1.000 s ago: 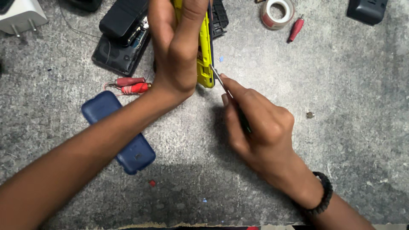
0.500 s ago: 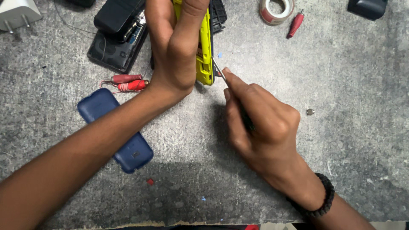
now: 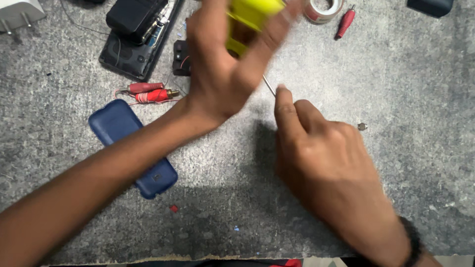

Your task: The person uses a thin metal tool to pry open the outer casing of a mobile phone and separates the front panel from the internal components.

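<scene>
Now left hand (image 3: 222,74) grips blurred yellow device (image 3: 250,12) w/ tape roll (image 3: 324,9) beside.

The left hand (image 3: 225,74) is raised with fingers curled in a grip, while the right hand (image 3: 321,158) lies low, forefinger extended.

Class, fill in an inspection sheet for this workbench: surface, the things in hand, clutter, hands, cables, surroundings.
Surface: grey speckled bench top, small bits scattered.
Things in hand: yellow device, blurred; thin metal tool.
Clutter: blue phone cover, opened black phone, tape roll, red plugs.
Hands: left hand grips the yellow device; right hand holds the thin metal tool.
Cables: thin wire on the red plugs.
Surroundings: nothing seen.
</scene>
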